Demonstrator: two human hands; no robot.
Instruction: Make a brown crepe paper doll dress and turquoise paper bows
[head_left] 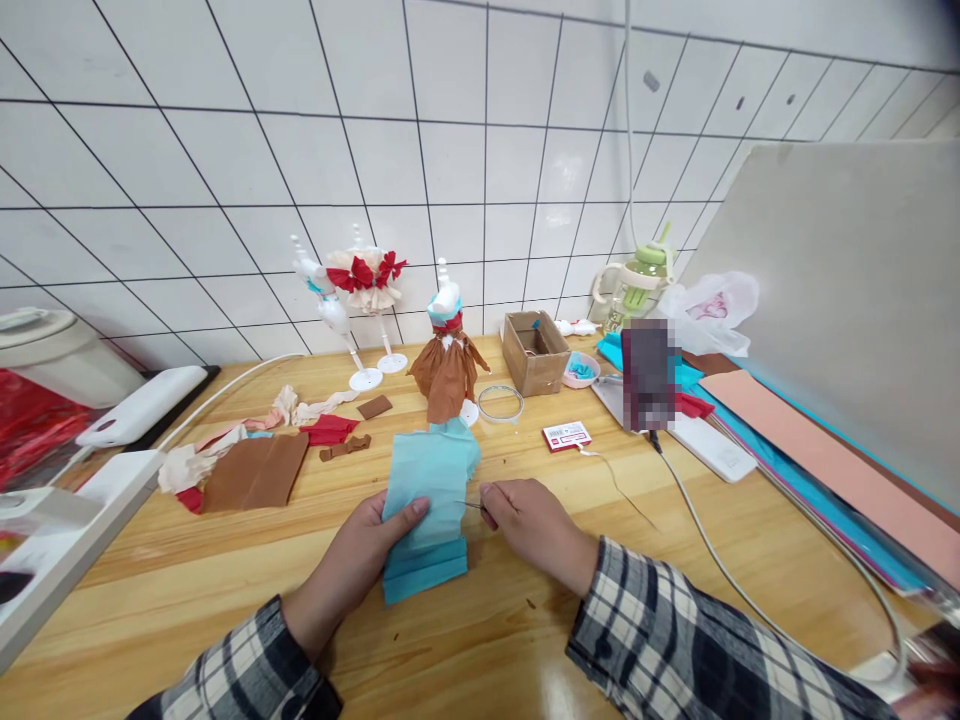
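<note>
My left hand (375,530) grips a folded strip of light-blue crepe paper (431,470), its thumb lying on top and the other fingers behind. The paper's lower end is a deeper blue, and its upper end is crumpled. At the paper's right edge my right hand (529,520) is closed on a thin metal tool (472,505); most of the tool is hidden in the fist, so its kind does not show. Just beyond the paper stands a small dress form (444,300) wearing a brown crepe-paper skirt (446,375) and a red and blue top.
Two more white dress forms (365,378) stand behind. Brown paper (255,472) and scraps lie left, beside a power strip (82,545). A cardboard box (536,355), wire ring (501,388), small red-and-white packet (567,436), cable (705,540) and paper sheets (832,460) lie right.
</note>
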